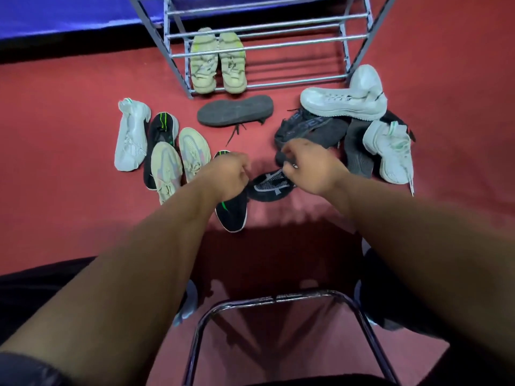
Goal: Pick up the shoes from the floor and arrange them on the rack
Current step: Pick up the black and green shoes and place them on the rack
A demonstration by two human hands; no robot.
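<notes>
A grey metal rack (pixel 278 45) stands at the far edge of the red floor, with a beige pair of shoes (pixel 217 62) on its lowest bars. Both my arms reach down to the shoes nearest me. My left hand (pixel 231 174) has its fingers curled round the collar of a black shoe with a green stripe (pixel 232 215). My right hand (pixel 309 168) pinches the rim of a black shoe with a grey-white pattern (pixel 271 185). Both shoes still touch the floor.
Left lie a white shoe (pixel 131 135), a second black-green shoe (pixel 163 126) and a beige pair (pixel 181 160). An upturned black shoe (pixel 235 110) lies before the rack. Dark and white shoes (pixel 342 98) are piled at the right. A metal chair frame (pixel 278 298) is below me.
</notes>
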